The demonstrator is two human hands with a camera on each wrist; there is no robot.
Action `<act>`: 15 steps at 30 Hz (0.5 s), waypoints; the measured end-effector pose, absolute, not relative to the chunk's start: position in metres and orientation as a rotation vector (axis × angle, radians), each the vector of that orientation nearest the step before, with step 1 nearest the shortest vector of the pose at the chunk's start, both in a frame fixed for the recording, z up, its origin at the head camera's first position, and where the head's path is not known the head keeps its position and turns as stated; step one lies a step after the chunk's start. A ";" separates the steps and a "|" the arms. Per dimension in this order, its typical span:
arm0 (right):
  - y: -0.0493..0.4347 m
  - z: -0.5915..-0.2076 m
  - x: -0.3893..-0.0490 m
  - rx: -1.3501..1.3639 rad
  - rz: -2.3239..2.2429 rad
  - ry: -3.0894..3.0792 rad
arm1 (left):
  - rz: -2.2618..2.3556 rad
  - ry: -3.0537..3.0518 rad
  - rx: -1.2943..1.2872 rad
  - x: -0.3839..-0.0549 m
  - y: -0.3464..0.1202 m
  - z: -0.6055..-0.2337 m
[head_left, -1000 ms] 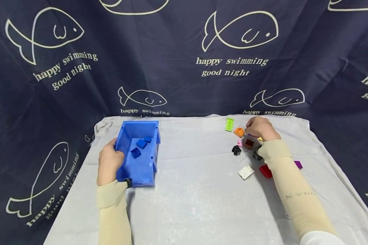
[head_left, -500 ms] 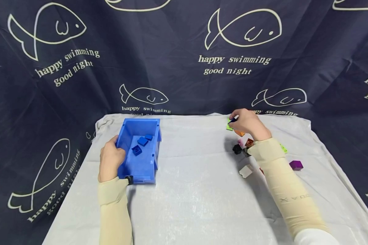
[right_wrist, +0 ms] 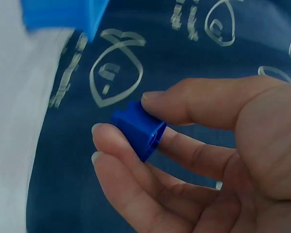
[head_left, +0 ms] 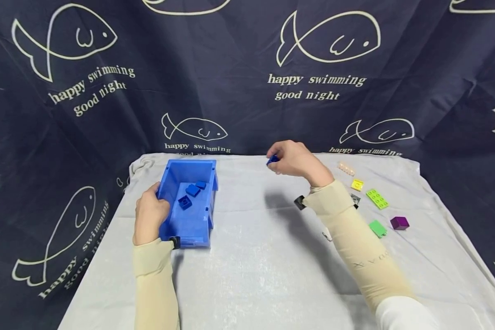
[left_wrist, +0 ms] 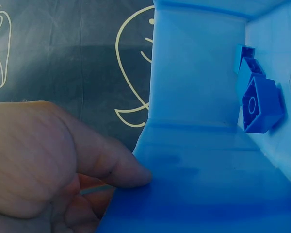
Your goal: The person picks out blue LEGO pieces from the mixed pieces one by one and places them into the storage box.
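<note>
My left hand [head_left: 151, 213] grips the left wall of a blue plastic bin [head_left: 189, 233], thumb over the rim and fingers outside. Inside the bin, on its floor, lie a dark blue brick [head_left: 184, 202] and two more blue bricks [head_left: 193, 190], seen also as a blue brick cluster [left_wrist: 263, 104] in the left wrist view. Over the back of the table my right hand [head_left: 295, 160] pinches a blue toy brick [right_wrist: 138, 127] between thumb and fingers. That hand is in the air, to the right of the bin and apart from it.
On the right of the white-covered table [head_left: 247, 284] lie a lime brick [head_left: 377, 199], a yellow brick [head_left: 357, 184], a purple brick [head_left: 400, 223], a green brick [head_left: 378, 228] and a pale pink brick [head_left: 346, 168]. My right forearm hides others. A dark fish-print curtain [head_left: 247, 68] hangs behind.
My right hand has moved left from the loose bricks, carrying the blue brick, which first came into sight half a second ago. The left hand stays on the bin.
</note>
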State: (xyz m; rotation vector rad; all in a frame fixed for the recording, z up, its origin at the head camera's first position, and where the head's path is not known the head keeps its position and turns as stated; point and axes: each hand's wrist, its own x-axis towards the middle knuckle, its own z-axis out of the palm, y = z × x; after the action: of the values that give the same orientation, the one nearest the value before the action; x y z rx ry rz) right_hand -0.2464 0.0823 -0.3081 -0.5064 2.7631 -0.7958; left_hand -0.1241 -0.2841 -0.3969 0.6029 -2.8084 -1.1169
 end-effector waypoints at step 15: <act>-0.020 -0.292 -0.232 -0.787 -0.747 2.638 | -1.123 -2.808 0.620 -0.125 -0.287 -0.399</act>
State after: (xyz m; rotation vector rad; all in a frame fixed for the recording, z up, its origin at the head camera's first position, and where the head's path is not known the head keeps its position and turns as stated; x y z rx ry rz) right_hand -0.2323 -0.0200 -0.2918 -0.7868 2.6379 -0.7470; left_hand -0.1250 -0.2872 -0.3986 0.6205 -2.8075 -1.1233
